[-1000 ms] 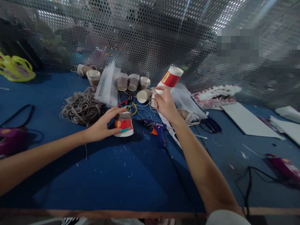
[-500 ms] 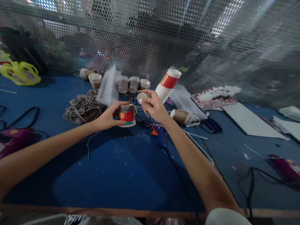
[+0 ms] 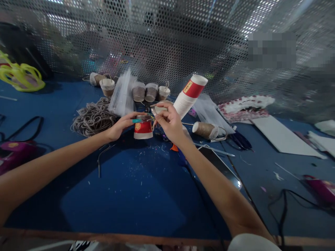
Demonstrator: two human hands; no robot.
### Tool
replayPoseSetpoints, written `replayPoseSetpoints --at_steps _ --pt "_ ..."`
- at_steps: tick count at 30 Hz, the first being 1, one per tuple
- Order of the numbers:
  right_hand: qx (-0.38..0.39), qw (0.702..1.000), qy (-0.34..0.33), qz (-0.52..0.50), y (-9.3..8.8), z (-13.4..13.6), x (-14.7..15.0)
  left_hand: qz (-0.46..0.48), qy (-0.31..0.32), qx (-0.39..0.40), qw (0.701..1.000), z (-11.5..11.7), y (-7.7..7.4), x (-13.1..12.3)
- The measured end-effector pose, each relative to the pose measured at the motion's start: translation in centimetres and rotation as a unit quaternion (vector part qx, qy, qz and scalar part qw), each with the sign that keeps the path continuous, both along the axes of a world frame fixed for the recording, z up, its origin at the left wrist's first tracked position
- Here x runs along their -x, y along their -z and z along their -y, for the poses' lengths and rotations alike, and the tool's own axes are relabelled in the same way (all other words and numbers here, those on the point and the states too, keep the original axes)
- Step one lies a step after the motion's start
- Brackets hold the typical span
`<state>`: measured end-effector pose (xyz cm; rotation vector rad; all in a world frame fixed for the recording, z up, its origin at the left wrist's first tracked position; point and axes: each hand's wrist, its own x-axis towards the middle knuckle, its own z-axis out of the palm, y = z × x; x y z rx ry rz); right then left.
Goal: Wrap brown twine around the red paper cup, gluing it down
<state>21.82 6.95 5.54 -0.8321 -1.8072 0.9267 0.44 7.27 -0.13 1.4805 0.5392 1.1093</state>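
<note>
A red and white paper cup (image 3: 143, 129) stands upside down on the blue table (image 3: 125, 195), its upper part wrapped in brown twine. My left hand (image 3: 120, 124) rests against the cup's top left, fingers curled on its rim. My right hand (image 3: 169, 122) hovers at the cup's top right, fingers pinched together; what they hold is too small to make out. A stack of red and white cups (image 3: 190, 95) leans just behind my right hand.
A heap of brown twine (image 3: 92, 118) lies left of the cup. Several twine-wrapped cups (image 3: 142, 92) stand at the back beside clear plastic sleeves (image 3: 122, 94). A twine spool (image 3: 205, 130), black scissors (image 3: 239, 140), a blue glue gun (image 3: 180, 153) and cables lie to the right.
My right hand has moved left from the cup stack to the upside-down cup. My left hand has shifted from the cup's side up to its top.
</note>
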Motion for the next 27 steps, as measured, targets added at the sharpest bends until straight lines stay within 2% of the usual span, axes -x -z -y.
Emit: replayPoseSetpoints --at_steps 11,19,27 --pt "-0.028 1.0 0.005 0.003 0.9 0.8 0.9 0.02 -0.002 0.007 1.0 0.4 -0.6 -0.2" --pt "-0.051 0.999 0.015 0.004 1.1 0.9 1.0 -0.032 -0.042 -0.019 0.998 0.6 -0.8 -0.5" --pt "-0.076 0.996 0.018 0.034 0.9 1.2 1.1 -0.042 -0.039 -0.028 0.998 0.6 -0.6 -0.4"
